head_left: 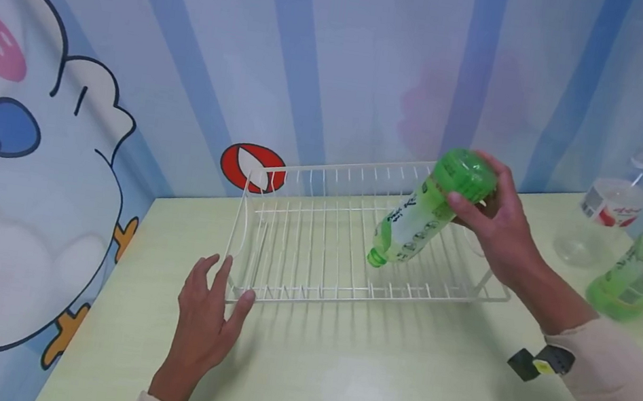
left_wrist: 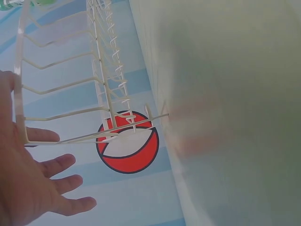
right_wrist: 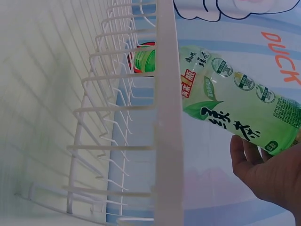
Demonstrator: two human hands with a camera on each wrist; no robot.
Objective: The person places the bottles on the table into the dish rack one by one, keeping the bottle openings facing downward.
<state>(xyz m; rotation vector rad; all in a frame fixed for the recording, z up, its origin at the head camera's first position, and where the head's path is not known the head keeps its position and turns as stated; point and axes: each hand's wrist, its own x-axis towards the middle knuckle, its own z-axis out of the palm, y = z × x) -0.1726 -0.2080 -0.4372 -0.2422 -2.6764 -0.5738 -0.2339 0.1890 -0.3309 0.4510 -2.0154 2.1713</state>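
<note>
My right hand (head_left: 499, 229) grips a green tea bottle (head_left: 418, 217) near its base. The bottle is tilted with its green cap pointing down and to the left, over the inside of a white wire rack (head_left: 370, 294). In the right wrist view the green tea bottle (right_wrist: 225, 89) shows its printed label, and the front bar of the rack (right_wrist: 168, 141) crosses in front of its neck. At the rack's front left corner is my left hand (head_left: 206, 321), thumb and index finger on either side of the corner, the other fingers spread and fairly straight.
To the right stand a clear bottle (head_left: 577, 223) without a visible cap and another green bottle (head_left: 623, 291) with a green cap. The rack sits on a pale table (head_left: 333, 380) against a blue striped wall (head_left: 365, 63) with cartoon prints.
</note>
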